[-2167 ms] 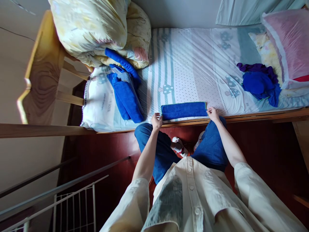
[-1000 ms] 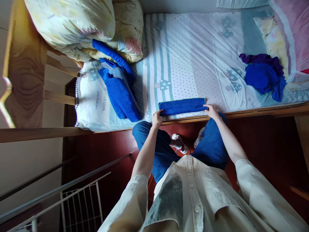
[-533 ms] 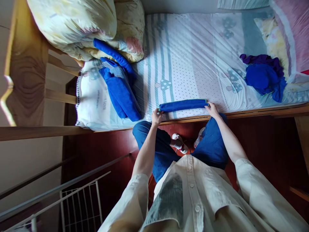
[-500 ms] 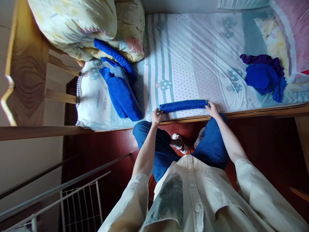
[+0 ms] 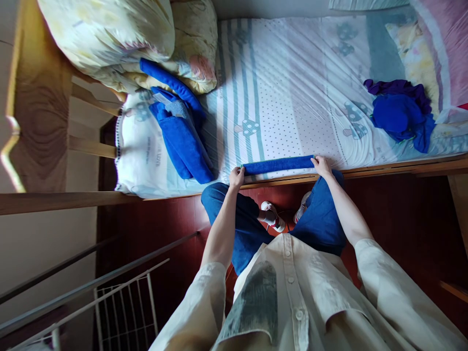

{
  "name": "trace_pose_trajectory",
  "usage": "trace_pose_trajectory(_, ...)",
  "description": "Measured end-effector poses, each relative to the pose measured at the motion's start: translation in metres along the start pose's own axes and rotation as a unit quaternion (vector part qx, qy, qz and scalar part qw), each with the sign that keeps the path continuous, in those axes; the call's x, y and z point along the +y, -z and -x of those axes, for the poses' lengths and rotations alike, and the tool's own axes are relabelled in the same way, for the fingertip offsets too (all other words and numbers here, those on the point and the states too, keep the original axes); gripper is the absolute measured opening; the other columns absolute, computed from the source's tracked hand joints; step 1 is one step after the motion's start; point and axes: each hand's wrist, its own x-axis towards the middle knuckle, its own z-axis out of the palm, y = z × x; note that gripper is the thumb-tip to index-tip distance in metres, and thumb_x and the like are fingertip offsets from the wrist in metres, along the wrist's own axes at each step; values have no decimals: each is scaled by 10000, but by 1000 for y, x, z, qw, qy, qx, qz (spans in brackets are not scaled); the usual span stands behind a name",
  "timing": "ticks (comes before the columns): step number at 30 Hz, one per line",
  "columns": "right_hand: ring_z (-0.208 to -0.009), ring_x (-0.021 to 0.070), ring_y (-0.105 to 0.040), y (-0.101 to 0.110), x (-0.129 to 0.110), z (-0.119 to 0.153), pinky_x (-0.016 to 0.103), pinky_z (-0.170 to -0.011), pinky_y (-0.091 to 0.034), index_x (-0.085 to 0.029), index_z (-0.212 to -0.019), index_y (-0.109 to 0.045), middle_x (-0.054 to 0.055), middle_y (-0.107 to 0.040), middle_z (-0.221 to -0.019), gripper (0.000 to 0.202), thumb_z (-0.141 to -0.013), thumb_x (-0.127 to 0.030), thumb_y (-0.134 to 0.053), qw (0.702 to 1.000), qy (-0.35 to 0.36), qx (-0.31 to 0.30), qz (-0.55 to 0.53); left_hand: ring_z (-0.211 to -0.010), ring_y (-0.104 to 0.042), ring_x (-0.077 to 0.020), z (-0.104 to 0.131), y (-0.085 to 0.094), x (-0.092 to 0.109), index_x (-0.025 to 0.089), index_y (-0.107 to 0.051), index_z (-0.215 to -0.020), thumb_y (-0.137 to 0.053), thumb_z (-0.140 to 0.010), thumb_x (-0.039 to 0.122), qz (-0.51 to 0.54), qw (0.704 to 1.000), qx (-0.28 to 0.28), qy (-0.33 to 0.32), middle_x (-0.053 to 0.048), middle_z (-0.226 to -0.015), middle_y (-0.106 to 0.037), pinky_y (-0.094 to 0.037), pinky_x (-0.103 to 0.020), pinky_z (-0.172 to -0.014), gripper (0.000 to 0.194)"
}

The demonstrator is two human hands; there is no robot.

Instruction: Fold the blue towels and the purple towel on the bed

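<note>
A blue towel (image 5: 278, 165), folded into a long narrow strip, lies along the front edge of the bed. My left hand (image 5: 237, 177) pinches its left end, and my right hand (image 5: 321, 166) is closed on its right end. The strip is stretched straight between them, just above my knees. To the left, several folded blue towels (image 5: 183, 139) lie in a pile. Far off to the right, a crumpled blue cloth (image 5: 397, 117) sits with a dark purple cloth (image 5: 405, 89) behind it.
The bed (image 5: 285, 87) has a patterned sheet. A bulky yellowish quilt (image 5: 109, 34) is heaped at its back left, beside the wooden headboard (image 5: 42, 107). Pink bedding (image 5: 444, 39) lies at the far right. A white metal rack (image 5: 124, 312) stands at the lower left.
The towel strip has become narrower, its far edge folded over toward me. Both hands stay at its ends, with only slight movement.
</note>
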Motion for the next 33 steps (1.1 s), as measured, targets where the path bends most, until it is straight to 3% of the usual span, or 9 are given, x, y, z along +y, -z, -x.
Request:
trace_pose_trajectory(12, -839, 271, -644, 3, -9, 3, 346, -791, -467, -230, -818, -611, 108, -723, -861, 336, -1035, -451, -481, 999, -14, -3, 29, -1156, -716, -299, 2, 2, 2, 139, -703, -1223, -571, -982, 371, -18, 1000, -9, 13, -147, -1135, -785, -525, -355, -986, 360)
trace_pose_trajectory(21, -965, 301, -710, 1, -1, 1, 429, -901, -554, -191, -994, -700, 153, -776, -1010, 224, -942, -387, -605, 997, -17, 59, -45, -1052, -739, -280, 8, 4, -4, 179, -674, -1055, -674, -893, 321, -4, 999, 33, -21, -111, -980, -782, -533, -364, -978, 215)
trace_pose_trajectory(28, -1063, 304, -688, 3, -2, 6, 465, -1015, -542, -188, -1064, -685, 186, -744, -1128, 256, -928, -383, -589, 994, 27, 92, -46, -914, -761, -233, 10, -1, -3, 183, -641, -1160, -748, -824, 357, 132, 989, 11, 58, -80, -944, -772, -573, -341, -858, 393)
trace_pose_trajectory(33, -1221, 361, -610, 7, -15, 12, 554, -1121, -464, -180, -1136, -675, 212, -694, -1230, 328, -906, -401, -599, 991, 72, 108, 8, -973, -754, -249, 4, -3, 5, 159, -665, -1141, -811, -739, 292, 202, 975, 21, 87, -119, -1016, -791, -566, -354, -906, 448)
